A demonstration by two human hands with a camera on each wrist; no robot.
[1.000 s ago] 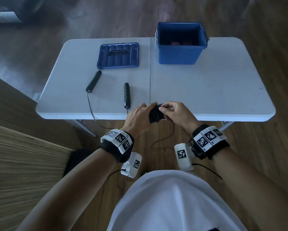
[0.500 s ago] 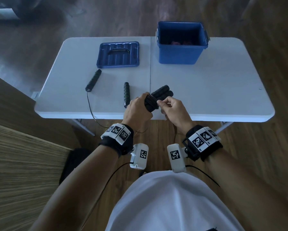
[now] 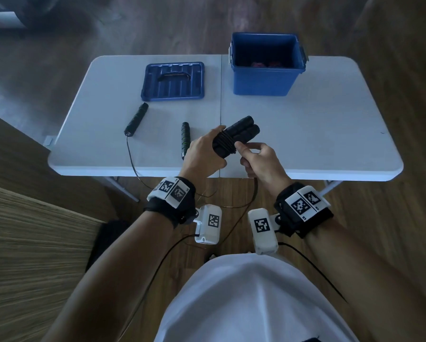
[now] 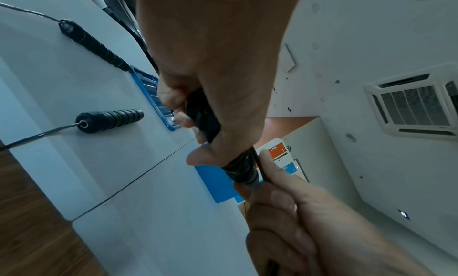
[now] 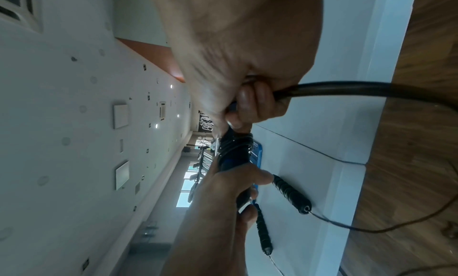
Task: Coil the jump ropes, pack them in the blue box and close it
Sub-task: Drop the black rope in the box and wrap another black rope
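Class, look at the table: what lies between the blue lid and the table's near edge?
In the head view, two black rope handles lie between the blue lid and the near edge.

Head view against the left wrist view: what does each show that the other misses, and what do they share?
Only the head view shows the open blue box with something reddish at its bottom, the whole lid, and rope hanging below the table edge. Only the left wrist view shows the ceiling vent. Both show the left hand gripping the paired handles, the right hand pinching the cord, and two loose handles lying on the table.
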